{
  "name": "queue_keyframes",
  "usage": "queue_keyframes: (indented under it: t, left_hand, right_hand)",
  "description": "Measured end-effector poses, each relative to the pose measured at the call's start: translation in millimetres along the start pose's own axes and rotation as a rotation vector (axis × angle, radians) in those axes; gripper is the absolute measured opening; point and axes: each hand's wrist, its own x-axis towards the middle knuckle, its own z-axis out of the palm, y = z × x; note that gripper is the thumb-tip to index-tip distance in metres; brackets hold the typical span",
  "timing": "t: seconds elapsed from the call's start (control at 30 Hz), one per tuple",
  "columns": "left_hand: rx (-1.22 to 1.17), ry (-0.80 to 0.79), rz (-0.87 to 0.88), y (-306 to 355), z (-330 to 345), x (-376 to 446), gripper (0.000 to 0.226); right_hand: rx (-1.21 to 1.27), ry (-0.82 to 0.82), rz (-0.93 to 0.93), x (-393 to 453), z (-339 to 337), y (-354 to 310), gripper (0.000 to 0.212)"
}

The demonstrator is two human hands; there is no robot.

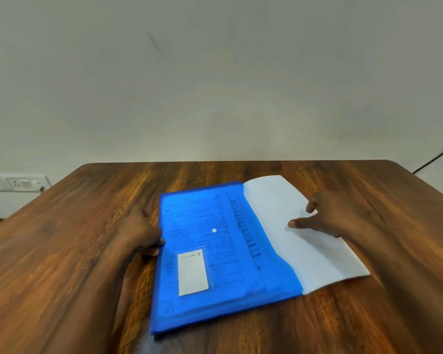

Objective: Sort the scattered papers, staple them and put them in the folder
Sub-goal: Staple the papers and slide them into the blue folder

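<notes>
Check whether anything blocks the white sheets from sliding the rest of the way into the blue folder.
Nothing visible does. The white sheets already sit partly inside the blue folder; the right hand rests on them and the left hand holds the folder's far side.
</notes>
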Motion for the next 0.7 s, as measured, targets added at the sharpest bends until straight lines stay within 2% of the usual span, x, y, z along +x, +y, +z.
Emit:
queue_keyframes:
  t: [0.1, 0.17, 0.3, 0.4, 0.47, 0.6, 0.7]
  left_hand:
    - [0.000, 0.065, 0.062, 3.9, 2.8, -8.5, 0.069]
    - [0.081, 0.051, 0.143, 6.5, 8.3, -13.4, 0.066]
    - [0.476, -0.091, 0.243, 19.6, 22.1, -24.4, 0.058]
    - [0.870, -0.040, 0.418, 32.2, 40.5, -44.9, 0.051]
    - [1.017, -0.016, 0.487, 41.2, 54.6, -66.4, 0.050]
    - [1.093, -0.060, 0.593, 54.9, 70.5, -103.9, 0.055]
    - [1.116, -0.121, 0.663, 61.1, 73.4, -123.6, 0.057]
  right_hand:
    - [-0.074, 0.009, -0.107, -19.6, 5.4, -27.4, 0.067]
    - [-0.076, -0.011, -0.139, -27.8, 15.0, -41.2, 0.070]
    - [-0.145, -0.057, -0.157, -26.6, 36.4, -44.8, 0.080]
    - [-0.158, -0.097, -0.145, -23.8, 41.7, -42.3, 0.070]
    - [-0.170, -0.123, -0.138, -22.0, 45.1, -40.9, 0.068]
    - [-0.166, -0.076, -0.122, -15.1, 56.0, -32.9, 0.100]
    - [-0.176, -0.094, -0.121, -9.0, 60.8, -25.3, 0.115]
